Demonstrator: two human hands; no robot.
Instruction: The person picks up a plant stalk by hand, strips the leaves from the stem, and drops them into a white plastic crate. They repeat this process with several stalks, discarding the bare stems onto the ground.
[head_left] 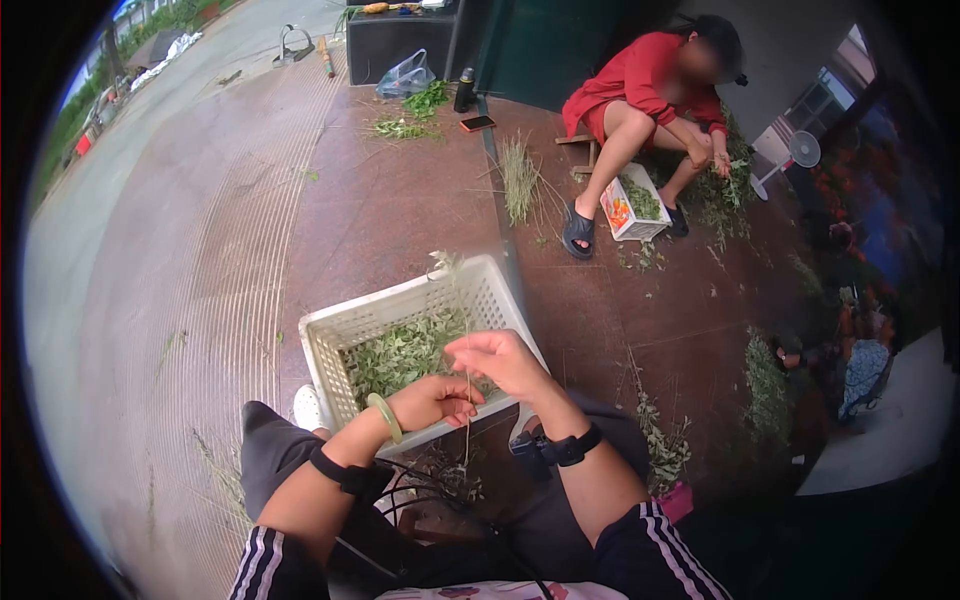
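My left hand, with a pale green bangle at its wrist, pinches a thin plant stem over the near side of a white plastic crate. Slightly higher, my right hand is closed with thumb and fingertips around the same stem. Leaves top the stem at the crate's far rim, and its lower end hangs below my hands. Loose green leaves cover the crate's bottom; my hands hide part of them.
Across from me, a person in red sits over a smaller white crate of leaves. A bundle of bare stems, a phone and a black bottle are on the floor. Leafy branches lie at right, near a white fan.
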